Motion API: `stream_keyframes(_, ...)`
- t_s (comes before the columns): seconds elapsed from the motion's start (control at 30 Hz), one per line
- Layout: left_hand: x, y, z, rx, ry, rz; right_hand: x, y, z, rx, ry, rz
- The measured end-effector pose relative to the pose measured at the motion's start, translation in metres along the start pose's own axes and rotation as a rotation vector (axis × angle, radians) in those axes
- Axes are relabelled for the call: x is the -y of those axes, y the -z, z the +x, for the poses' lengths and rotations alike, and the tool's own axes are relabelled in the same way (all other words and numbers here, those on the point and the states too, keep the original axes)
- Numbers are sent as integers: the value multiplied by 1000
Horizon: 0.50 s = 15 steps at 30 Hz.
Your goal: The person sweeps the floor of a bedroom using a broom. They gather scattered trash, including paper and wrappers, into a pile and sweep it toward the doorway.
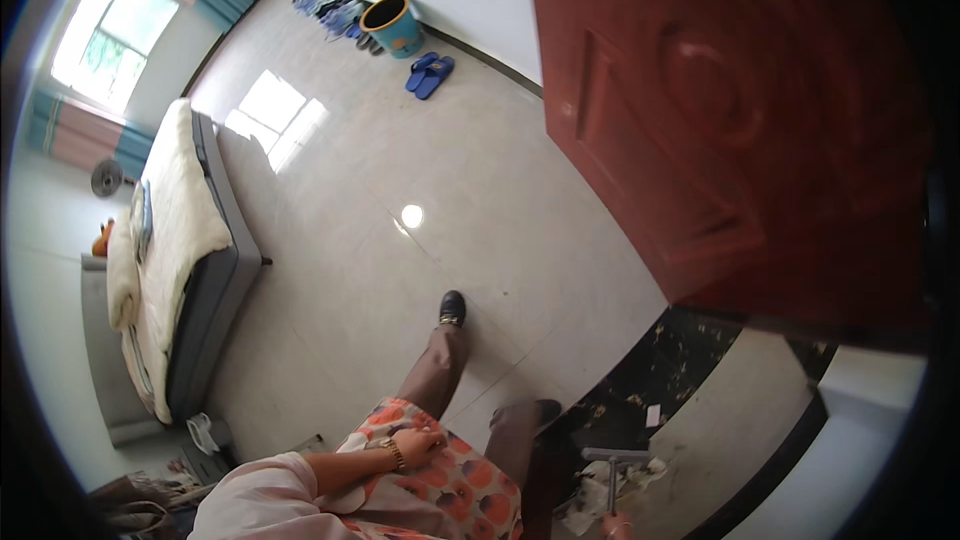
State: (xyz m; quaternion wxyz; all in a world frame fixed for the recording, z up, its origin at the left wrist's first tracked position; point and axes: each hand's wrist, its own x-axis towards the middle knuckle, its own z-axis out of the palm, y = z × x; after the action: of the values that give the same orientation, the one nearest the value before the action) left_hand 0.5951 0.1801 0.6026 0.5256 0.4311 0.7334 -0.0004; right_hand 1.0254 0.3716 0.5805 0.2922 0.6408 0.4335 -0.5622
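Note:
My left hand (418, 448), with a gold-toned watch (392, 453) on its wrist, rests loosely curled in front of the fruit-print apron (457, 476); nothing shows in it. At the bottom edge, my right hand (618, 527) is closed around the thin pole of a long-handled floor tool (613, 486) with a flat grey crossbar head; its exact kind is unclear. Crumpled, pale litter (592, 495) lies beside and under this tool near the doorway. A small white piece (653, 415) lies on the black speckled threshold (679, 364).
An open red door (720, 165) fills the upper right. A bed (225, 292) with a cream cover stands left. Near the far wall are a blue bin (403, 34), blue slippers (430, 76) and several shoes (337, 13). Bags (131, 499) lie at lower left.

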Motion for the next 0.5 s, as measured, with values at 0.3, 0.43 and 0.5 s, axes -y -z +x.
stream_keyframes(0.3,88,64,-21,-22,19,-353,309,-127,-18,133,65,277)
stream_keyframes(0.43,136,95,-25,-281,62,-544,382,-198,2,-93,406,-22)
stream_keyframes(0.5,158,116,-23,-329,123,-592,444,-218,45,-305,785,-359)
